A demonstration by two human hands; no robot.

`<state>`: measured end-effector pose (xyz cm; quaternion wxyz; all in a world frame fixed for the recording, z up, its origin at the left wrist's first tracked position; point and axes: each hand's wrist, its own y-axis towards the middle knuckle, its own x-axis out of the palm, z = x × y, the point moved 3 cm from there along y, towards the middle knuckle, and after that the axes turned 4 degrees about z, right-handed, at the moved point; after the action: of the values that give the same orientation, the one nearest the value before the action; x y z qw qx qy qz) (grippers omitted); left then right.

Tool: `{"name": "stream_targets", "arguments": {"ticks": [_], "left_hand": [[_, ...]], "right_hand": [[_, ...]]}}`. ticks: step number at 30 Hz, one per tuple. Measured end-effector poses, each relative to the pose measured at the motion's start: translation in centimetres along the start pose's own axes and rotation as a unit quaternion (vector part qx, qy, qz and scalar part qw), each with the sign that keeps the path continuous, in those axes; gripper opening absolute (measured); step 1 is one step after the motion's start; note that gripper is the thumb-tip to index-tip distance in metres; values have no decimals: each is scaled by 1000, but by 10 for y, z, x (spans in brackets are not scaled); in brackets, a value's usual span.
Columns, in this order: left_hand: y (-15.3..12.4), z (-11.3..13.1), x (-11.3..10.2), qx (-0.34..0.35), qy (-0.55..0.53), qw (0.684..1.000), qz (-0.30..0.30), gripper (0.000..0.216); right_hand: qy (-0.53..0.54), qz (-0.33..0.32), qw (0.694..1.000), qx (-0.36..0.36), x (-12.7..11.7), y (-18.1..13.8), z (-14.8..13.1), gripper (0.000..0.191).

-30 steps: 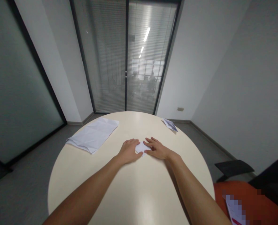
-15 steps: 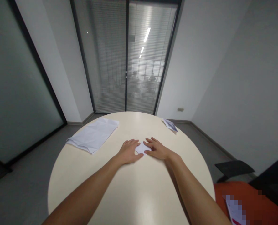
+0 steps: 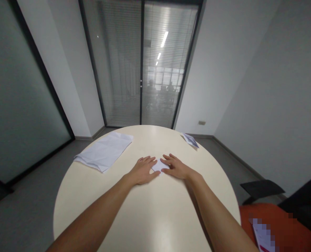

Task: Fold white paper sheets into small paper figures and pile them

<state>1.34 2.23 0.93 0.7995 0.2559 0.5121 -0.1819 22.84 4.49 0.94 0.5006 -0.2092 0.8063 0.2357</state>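
A small white piece of folded paper (image 3: 159, 166) lies flat near the middle of the round cream table (image 3: 150, 213). On its left side rests my left hand (image 3: 144, 170), fingers spread, with the thumb and fingertips at the paper's edge. My right hand (image 3: 175, 166) lies over the right side of the paper, its fingers apart too. Both hands press or touch the paper from above, and neither is wrapped round it. Part of the paper is hidden under the fingers.
A stack of creased white sheets (image 3: 105, 150) lies at the table's left. A folded printed card (image 3: 190, 140) sits by the far right edge. To the right stands an orange chair (image 3: 284, 224) with a black armrest (image 3: 263, 188), and a booklet (image 3: 263, 234) is on its seat.
My left hand has shifted very slightly at the paper's left edge. The right hand and the other things look unmoved.
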Motion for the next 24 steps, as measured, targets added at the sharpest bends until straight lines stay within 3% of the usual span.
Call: {"name": "stream_targets", "arguments": {"ticks": [9, 17, 20, 24], "left_hand": [[2, -11, 1, 19, 0, 1000, 12, 55], [6, -16, -7, 41, -52, 996, 65, 29], [8, -17, -5, 36, -60, 995, 76, 28], [8, -18, -4, 32, -80, 992, 94, 27]], "right_hand": [[7, -18, 1000, -13, -4, -2, 7, 55], [46, 19, 999, -22, -6, -3, 10, 46], [29, 41, 999, -15, -4, -3, 9, 50], [-10, 36, 999, 27, 2, -1, 6, 68]]}}
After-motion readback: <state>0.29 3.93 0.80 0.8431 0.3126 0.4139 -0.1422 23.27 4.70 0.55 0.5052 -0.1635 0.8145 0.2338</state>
